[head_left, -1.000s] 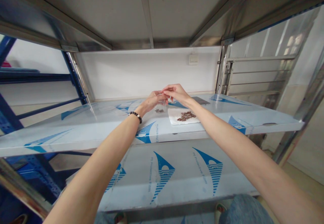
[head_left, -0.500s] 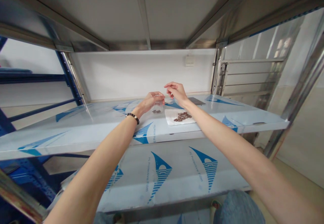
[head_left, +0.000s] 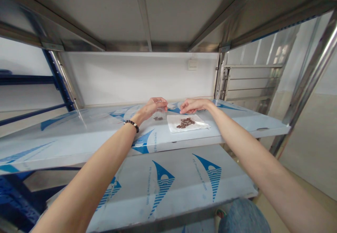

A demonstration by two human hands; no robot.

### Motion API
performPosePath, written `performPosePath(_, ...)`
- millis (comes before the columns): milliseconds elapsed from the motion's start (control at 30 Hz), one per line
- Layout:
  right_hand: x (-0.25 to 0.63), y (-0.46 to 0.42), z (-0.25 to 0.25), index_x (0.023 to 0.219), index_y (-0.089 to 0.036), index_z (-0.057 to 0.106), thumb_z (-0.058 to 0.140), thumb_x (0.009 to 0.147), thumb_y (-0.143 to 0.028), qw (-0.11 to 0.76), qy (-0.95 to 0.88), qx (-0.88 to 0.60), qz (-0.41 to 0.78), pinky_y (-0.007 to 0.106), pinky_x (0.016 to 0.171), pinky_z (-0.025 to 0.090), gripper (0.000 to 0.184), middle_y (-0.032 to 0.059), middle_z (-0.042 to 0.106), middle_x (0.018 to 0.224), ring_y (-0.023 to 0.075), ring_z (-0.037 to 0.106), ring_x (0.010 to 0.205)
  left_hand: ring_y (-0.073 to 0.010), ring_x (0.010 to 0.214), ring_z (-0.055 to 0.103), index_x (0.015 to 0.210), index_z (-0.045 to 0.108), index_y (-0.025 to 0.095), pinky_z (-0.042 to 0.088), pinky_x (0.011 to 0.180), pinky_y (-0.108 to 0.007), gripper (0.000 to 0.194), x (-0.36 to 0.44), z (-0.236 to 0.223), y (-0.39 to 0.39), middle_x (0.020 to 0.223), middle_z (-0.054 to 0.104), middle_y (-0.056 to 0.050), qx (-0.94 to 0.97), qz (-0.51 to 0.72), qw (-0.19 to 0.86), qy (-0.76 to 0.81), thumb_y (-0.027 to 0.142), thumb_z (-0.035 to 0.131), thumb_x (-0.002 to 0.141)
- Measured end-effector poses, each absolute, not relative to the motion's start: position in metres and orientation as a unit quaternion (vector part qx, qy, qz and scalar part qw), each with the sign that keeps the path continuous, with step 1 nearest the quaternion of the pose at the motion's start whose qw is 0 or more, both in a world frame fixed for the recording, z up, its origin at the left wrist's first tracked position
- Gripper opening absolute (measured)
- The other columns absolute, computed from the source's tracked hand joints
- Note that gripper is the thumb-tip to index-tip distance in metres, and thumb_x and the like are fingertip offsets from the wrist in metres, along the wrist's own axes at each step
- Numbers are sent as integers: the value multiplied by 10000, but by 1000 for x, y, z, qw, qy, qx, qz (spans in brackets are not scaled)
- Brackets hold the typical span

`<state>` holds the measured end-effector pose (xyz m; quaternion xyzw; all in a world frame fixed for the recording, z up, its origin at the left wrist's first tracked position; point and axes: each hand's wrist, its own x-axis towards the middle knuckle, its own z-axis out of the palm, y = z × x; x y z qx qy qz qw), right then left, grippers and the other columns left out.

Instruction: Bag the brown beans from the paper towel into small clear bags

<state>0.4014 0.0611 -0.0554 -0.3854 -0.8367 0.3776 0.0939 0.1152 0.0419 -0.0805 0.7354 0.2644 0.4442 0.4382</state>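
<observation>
Close-up of the shelf here: the left hand, with a black-and-white beaded bracelet on the wrist, is curled over and pinching the top of a small see-through plastic bag, though it's hard to tell exactly how the fingers sit. A few small glossy brown pieces lie at the bottom of the bag. The right hand is relaxed and slightly open, holding nothing, hovering over the far edge of a crinkly white paper sheet. On that sheet sits a loose little heap of more small brown pieces, just beside the bag. Everything rests on a stainless steel shelf wrapped in glossy film with blue print. Behind it is a smooth white back panel with a small square wall switch.
</observation>
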Motion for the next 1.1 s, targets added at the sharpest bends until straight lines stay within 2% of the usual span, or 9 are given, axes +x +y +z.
performPosePath(67,407,61,-54,825,-182,673,947,708,-603,31,-828,-460,321,242,502,229,516,-57,469,628,84,348,544,-187,744,701,830,715,161,519,752,-333,295,115,-80,43,775,747,-78,733,450,436,265,383,895,759)
performPosePath(200,416,62,-49,825,-169,718,971,615,-672,-5,-798,-558,230,257,508,283,600,-48,485,587,102,396,544,-185,739,703,833,713,161,514,737,-324,300,115,-80,47,774,746,-78,732,452,436,266,384,900,761)
performPosePath(500,413,61,-53,755,-160,676,936,621,-735,-55,-808,-508,294,248,512,231,645,-48,501,570,80,372,522,-189,746,699,840,705,157,517,727,-322,326,116,-79,46,767,743,-77,725,455,441,270,392,914,753)
performPosePath(700,411,59,-53,807,-149,713,963,618,-651,-47,-807,-507,301,240,518,238,592,-50,512,581,81,386,536,-184,755,694,844,712,156,523,744,-328,321,116,-80,45,785,748,-83,733,444,439,269,398,909,768)
performPosePath(1100,402,54,-55,723,-168,676,928,685,-447,-13,-810,-526,258,251,504,252,378,-45,487,572,92,382,525,-187,731,694,836,705,159,528,743,-336,338,118,-80,44,774,748,-88,739,436,441,266,398,923,737)
